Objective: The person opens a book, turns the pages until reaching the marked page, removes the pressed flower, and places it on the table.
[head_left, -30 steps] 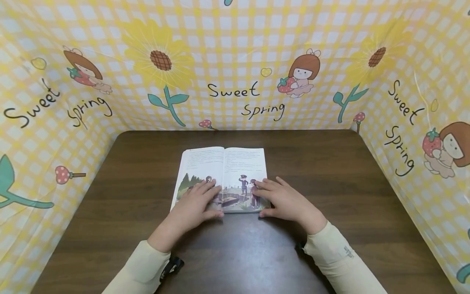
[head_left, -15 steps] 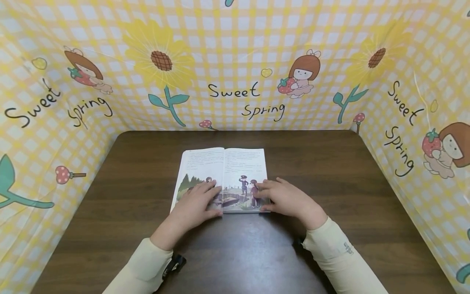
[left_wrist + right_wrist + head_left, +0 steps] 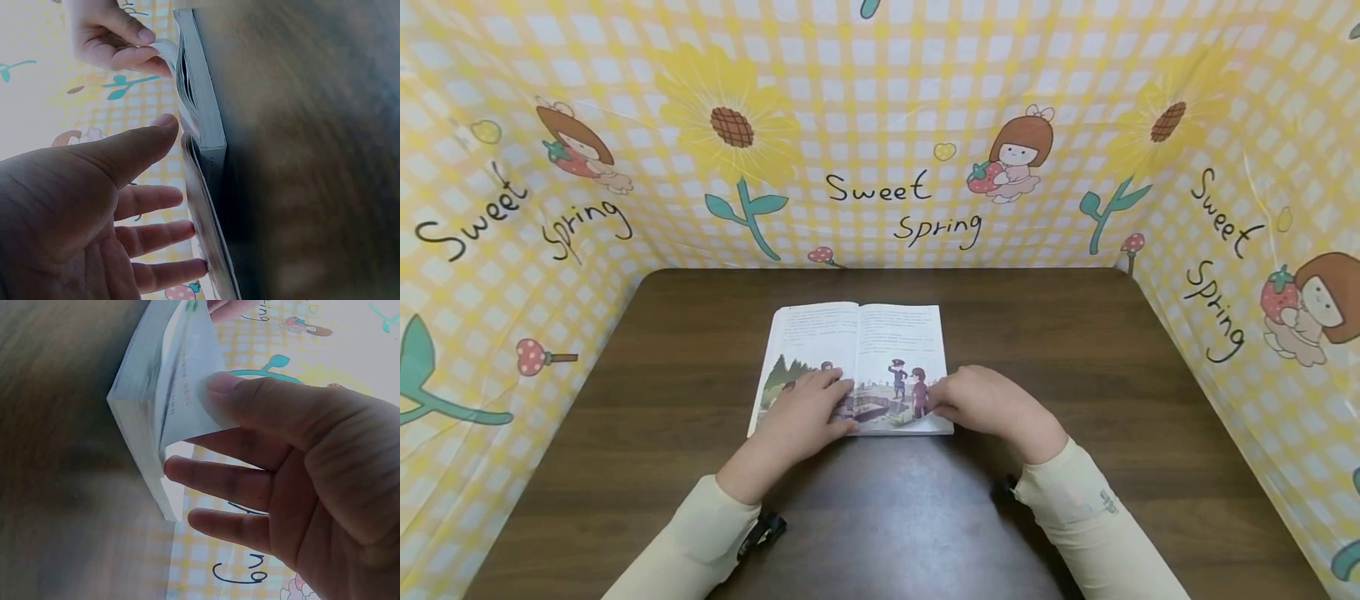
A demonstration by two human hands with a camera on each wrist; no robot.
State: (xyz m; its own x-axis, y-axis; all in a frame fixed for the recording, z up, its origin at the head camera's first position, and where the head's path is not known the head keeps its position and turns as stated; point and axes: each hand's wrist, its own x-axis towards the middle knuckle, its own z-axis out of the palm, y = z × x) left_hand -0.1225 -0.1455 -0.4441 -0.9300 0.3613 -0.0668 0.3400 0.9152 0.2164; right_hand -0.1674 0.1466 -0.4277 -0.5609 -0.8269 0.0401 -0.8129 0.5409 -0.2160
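Observation:
An open book (image 3: 895,333) lies on the dark wooden table, text at the top of its pages and a colour picture below. My left hand (image 3: 805,414) rests on the lower left page with fingers spread; the left wrist view shows its fingertips (image 3: 199,267) touching the paper. At the lower right corner, my right hand (image 3: 988,408) pinches a page (image 3: 200,400) between thumb and forefinger. That page's corner is lifted and bent up from the thick stack of pages beneath, as both wrist views show.
The brown wooden table (image 3: 700,333) surrounds the book. A yellow-checked cloth (image 3: 880,100) printed with flowers and lettering hangs along the back and both sides. Dark wrist straps (image 3: 763,533) show at the light sleeves (image 3: 1097,508).
The right hand's fingers have gone from lying spread on the right page to pinching its lower corner, which has lifted. The left hand stays almost in place.

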